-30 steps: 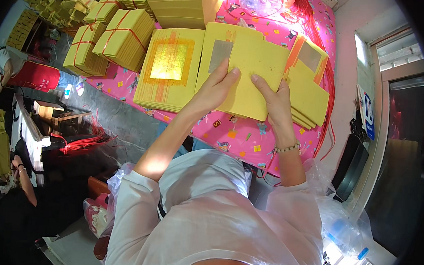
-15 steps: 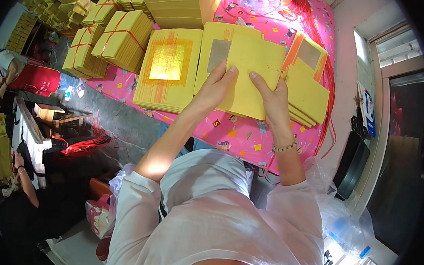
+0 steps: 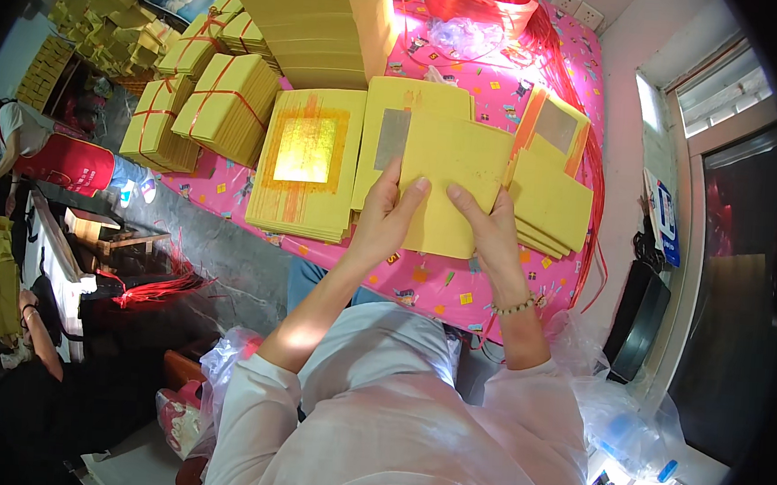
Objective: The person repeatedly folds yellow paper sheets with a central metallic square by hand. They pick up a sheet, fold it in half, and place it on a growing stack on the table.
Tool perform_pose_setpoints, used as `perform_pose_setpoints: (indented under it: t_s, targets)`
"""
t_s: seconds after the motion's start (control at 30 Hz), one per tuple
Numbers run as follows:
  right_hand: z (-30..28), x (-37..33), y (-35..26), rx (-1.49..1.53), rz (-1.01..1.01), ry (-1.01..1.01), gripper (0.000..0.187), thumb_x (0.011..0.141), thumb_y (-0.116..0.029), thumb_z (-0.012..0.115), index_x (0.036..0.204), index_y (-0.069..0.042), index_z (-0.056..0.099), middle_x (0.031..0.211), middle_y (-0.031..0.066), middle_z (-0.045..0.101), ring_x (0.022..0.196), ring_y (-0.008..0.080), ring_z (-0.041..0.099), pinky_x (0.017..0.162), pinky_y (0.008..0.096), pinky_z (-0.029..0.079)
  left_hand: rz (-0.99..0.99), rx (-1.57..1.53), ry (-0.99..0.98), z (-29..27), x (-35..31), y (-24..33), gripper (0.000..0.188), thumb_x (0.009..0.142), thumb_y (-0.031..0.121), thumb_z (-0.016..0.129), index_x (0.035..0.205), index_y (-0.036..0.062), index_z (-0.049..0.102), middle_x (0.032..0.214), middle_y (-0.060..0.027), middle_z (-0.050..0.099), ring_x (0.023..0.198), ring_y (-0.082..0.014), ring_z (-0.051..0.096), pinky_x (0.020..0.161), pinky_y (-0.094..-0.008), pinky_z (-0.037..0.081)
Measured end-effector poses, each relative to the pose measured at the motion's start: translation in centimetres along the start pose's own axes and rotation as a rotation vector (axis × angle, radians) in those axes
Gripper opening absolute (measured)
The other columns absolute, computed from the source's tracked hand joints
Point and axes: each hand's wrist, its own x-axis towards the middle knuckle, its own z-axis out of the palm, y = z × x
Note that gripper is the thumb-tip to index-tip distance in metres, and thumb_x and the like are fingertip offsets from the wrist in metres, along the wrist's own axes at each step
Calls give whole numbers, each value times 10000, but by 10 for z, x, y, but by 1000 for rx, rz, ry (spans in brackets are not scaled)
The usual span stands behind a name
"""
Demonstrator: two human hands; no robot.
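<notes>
Both hands grip a small sheaf of plain yellow paper (image 3: 456,158) above the pink table. My left hand (image 3: 390,209) has its thumb on top at the left edge, fingers out of sight underneath. At the right edge my right hand (image 3: 489,229) pinches the paper in the same way. Partly beneath the sheaf lies yellow paper with a silver rectangle (image 3: 393,140). To its left is a stack of yellow paper with a shiny gold square (image 3: 305,150) framed in orange. On the right sit folded yellow paper bundles (image 3: 551,199), and behind them a sheet with a silver patch (image 3: 556,126).
Bundles tied with red cord (image 3: 224,99) stand at the left. A tall yellow stack (image 3: 299,28) rises behind. Red strings (image 3: 583,112) hang from a red basket (image 3: 500,14) along the right edge of the pink tablecloth (image 3: 413,284). Two other people (image 3: 64,162) (image 3: 52,360) are at the left.
The table and both hands appear lower in the picture as the view tilts. Both hands keep their grip on the yellow paper, with little other movement.
</notes>
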Motion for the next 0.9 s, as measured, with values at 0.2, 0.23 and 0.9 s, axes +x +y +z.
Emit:
perform_pose_setpoints:
  t_s: [0.2, 0.23, 0.9]
  targets:
    - [-4, -9, -2, 20, 50, -52, 359, 898, -134, 680, 1198, 32, 571, 1099, 106, 668, 930, 130, 648, 814, 273, 528, -35, -94, 51, -1, -10, 3, 389, 994, 106, 505, 1361, 5, 423, 1236, -81, 585, 1107, -114, 558, 927, -265, 463]
    - [-7, -11, -4, 25, 74, -74, 349, 908, -144, 670, 1197, 30, 580, 1098, 102, 670, 929, 125, 647, 814, 270, 525, -45, -96, 50, -3, -11, 3, 384, 993, 107, 508, 1355, 6, 431, 1231, -79, 589, 1100, -111, 562, 923, -263, 464]
    - [-19, -23, -6, -93, 113, -169, 289, 936, -174, 638, 1155, 14, 641, 1035, 52, 694, 889, 78, 634, 772, 241, 509, -93, -36, 24, -7, -24, 6, 330, 991, 105, 504, 1299, -2, 451, 1220, -81, 585, 1109, -117, 548, 950, -277, 438]
